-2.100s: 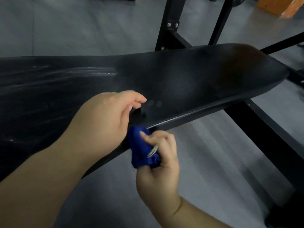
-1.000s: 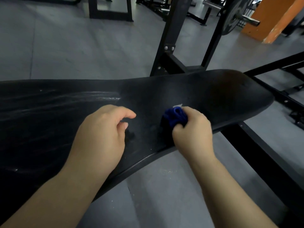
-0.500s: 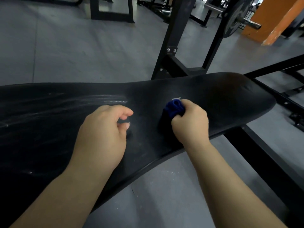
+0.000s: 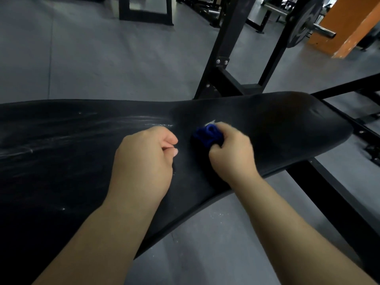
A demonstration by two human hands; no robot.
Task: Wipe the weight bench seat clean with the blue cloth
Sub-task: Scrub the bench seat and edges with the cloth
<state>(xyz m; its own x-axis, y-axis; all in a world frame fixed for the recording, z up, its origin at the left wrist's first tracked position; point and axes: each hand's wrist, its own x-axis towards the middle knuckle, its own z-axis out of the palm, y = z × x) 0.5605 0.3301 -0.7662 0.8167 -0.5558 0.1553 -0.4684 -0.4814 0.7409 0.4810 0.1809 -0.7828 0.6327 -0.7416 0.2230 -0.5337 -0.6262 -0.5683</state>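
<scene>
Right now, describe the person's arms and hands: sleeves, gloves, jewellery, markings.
Both arms are bare, with no sleeves showing on the left forearm or right forearm. The left hand and right hand wear no gloves, and no watch, bracelet or ring shows. A short nail shows on the left hand. The right hand is blurred, so fine marks cannot be told.

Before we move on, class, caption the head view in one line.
Right hand grips a bunched blue cloth on the black weight bench seat; left hand, fingers curled, rests beside it.
</scene>
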